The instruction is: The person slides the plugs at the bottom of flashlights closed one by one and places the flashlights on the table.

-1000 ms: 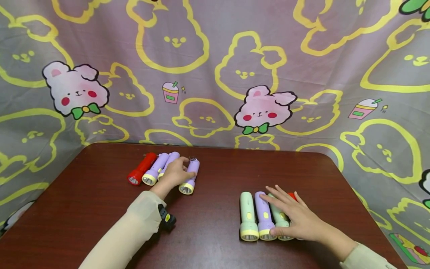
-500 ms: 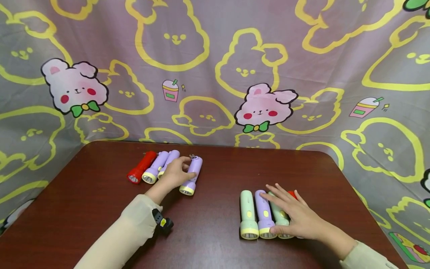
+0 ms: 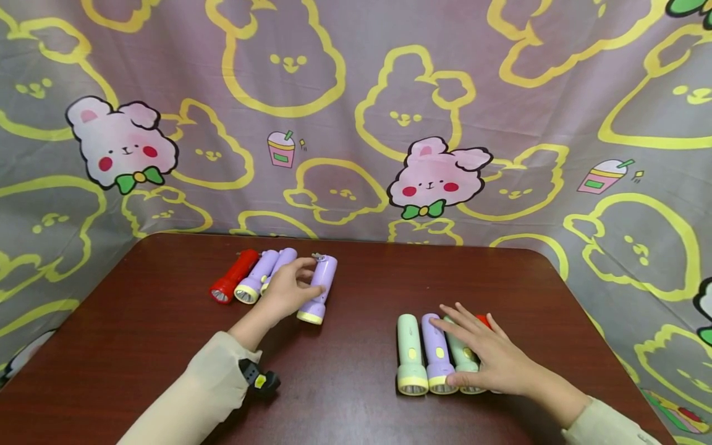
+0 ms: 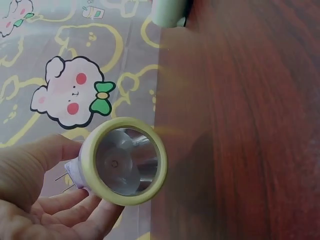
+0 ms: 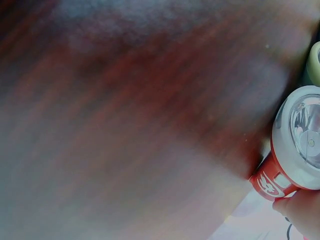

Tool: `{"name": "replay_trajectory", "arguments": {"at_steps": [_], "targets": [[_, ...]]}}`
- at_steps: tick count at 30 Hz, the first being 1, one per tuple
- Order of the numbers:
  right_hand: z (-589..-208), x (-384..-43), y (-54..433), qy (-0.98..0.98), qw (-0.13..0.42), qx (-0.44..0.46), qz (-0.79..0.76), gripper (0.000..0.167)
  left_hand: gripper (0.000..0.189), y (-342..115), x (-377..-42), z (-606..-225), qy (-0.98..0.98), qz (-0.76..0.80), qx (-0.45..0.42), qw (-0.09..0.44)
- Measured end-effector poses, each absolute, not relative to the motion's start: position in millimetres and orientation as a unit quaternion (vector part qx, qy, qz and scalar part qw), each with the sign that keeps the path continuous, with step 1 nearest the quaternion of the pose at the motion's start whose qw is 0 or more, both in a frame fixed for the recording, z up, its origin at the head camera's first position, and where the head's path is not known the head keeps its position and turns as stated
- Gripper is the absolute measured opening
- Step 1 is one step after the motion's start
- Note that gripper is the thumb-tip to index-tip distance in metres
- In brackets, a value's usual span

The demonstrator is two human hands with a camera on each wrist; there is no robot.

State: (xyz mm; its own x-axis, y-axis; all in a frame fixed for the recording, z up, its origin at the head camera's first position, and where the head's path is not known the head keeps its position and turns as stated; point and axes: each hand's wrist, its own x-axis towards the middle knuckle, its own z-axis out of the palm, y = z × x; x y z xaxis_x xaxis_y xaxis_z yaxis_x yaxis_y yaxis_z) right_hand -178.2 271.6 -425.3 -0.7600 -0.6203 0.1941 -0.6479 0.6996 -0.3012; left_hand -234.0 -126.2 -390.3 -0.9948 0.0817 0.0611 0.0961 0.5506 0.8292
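Note:
My left hand (image 3: 278,295) grips a lavender flashlight (image 3: 325,278), thumb on one side and fingers on the other. In the left wrist view the flashlight's yellow rim (image 4: 125,200) and clear lens face the camera, and two metal plug prongs (image 4: 68,183) stick out of its tail. My right hand (image 3: 495,361) spreads its fingers over a row of flashlights. Light green (image 3: 411,346) and purple (image 3: 437,346) ones lie at the row's left. A second green one (image 3: 463,355) and a red one (image 5: 265,184) are partly hidden beneath the hand; a finger touches the red one.
Left of my left hand lie a red flashlight (image 3: 236,275) and two lavender ones, the nearer (image 3: 258,275) beside it and the farther (image 3: 286,257) partly behind the hand. The brown table (image 3: 345,383) ends at a cartoon-print curtain (image 3: 345,74).
The lavender flashlight in my left hand has shifted slightly right and turned a little, its lens now less visible from above. My left forearm has swung left. The right hand stays put.

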Motion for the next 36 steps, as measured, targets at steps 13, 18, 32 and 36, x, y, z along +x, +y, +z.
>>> {"name": "replay_trajectory", "arguments": {"at_steps": [13,18,32,36], "targets": [[-426,-178,272,-0.921,0.04,0.345,0.174,0.092,0.058,-131,-221,-387,-0.863,-0.501,-0.066,0.02],[-426,-178,271,-0.921,0.04,0.346,0.174,0.092,0.058,-132,-216,-384,-0.85,-0.523,-0.065,0.016],[-427,-179,272,-0.921,0.037,0.346,0.176,0.092,0.056,-131,-204,-381,-0.818,-0.571,-0.068,0.023],[-426,-178,272,-0.921,0.034,0.344,0.18,0.091,0.056,-131,-201,-380,-0.814,-0.576,-0.068,0.025]]}}
